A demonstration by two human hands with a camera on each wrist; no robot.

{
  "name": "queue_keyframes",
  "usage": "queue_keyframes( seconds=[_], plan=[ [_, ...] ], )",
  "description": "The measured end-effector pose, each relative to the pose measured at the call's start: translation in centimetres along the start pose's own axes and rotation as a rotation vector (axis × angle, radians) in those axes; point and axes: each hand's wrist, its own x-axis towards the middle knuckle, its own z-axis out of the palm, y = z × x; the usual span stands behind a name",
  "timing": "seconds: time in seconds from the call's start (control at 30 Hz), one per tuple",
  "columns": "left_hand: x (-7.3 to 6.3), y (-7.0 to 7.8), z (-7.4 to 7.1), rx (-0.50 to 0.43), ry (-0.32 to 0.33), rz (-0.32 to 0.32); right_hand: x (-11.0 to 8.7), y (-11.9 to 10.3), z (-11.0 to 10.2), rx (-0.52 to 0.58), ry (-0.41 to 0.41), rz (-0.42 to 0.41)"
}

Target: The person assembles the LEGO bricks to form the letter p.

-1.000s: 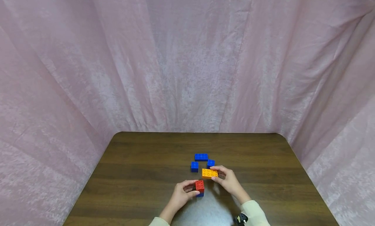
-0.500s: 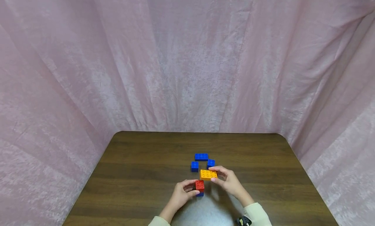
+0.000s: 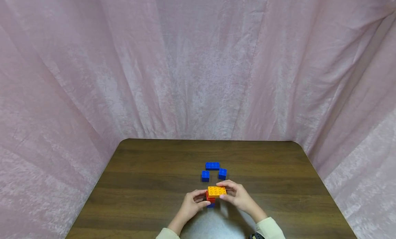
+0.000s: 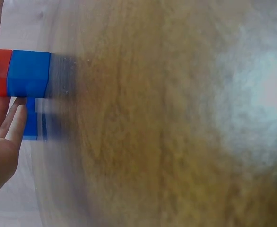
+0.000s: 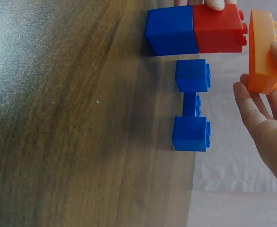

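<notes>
My left hand [image 3: 192, 204] pinches a square red brick [image 5: 219, 28] between thumb and fingers. That red brick sits on a square blue brick [image 5: 171, 30], which stands on the table. In my right hand [image 3: 239, 197] is a long orange brick [image 3: 217, 191], pinched near its right end with the studs up. The right wrist view shows a narrow gap between the orange brick's underside and the red brick's studs. From the head view the orange brick covers most of the red one's top.
Behind the hands lie two square blue bricks, the left one [image 3: 205, 176] and the right one [image 3: 222, 174]. A long blue brick [image 3: 212, 166] lies farther back on the wooden table [image 3: 148, 177]. A pink curtain [image 3: 204, 77] hangs behind the table's far edge.
My right hand has carried the orange brick left and toward the body, from beside the blue bricks to over the red brick. The left hand has stayed in place.
</notes>
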Motion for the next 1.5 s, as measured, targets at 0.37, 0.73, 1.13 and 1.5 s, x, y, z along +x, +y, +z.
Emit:
queue_keyframes(
  seconds=[0.37,0.73,1.13,1.5],
  plan=[
    [0.2,-0.1,-0.2,0.035,-0.021,-0.031,0.2,0.1,0.3,-0.074,-0.026,-0.080],
    [0.3,0.3,-0.4,0.020,-0.028,-0.040,0.6,-0.1,1.0,-0.140,0.030,-0.074],
    [0.9,-3.2,-0.4,0.018,-0.026,-0.039,1.1,-0.3,1.6,-0.243,0.059,-0.096],
    [0.9,-3.1,-0.5,0.039,-0.059,-0.037,1.4,-0.7,1.5,-0.274,0.031,-0.047]
  ],
)
